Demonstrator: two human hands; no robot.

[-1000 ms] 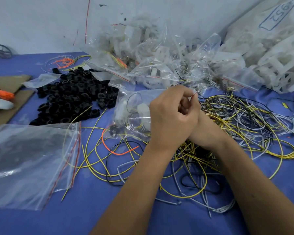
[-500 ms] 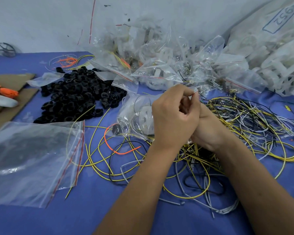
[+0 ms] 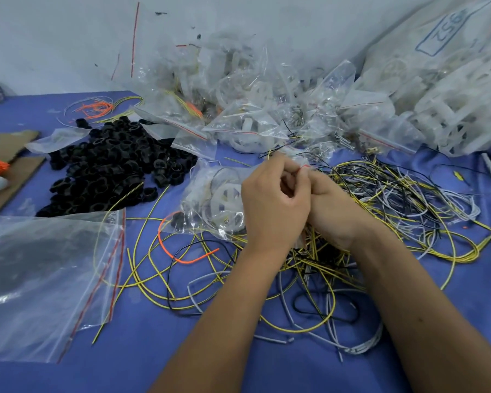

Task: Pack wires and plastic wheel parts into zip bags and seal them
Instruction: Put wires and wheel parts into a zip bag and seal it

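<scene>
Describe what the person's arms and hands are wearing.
Nothing shows on them. The left hand and right hand are bare, with no gloves, rings or watch in view. Both forearms are uncovered to the frame edge; no sleeves show.

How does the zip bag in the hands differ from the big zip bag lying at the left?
The held zip bag is small, crumpled and holds white wheel parts; the big zip bag lies flat and its contents are unclear. The left hand and right hand pinch the held one's top, while nothing touches the big one. Both are clear plastic.
</scene>
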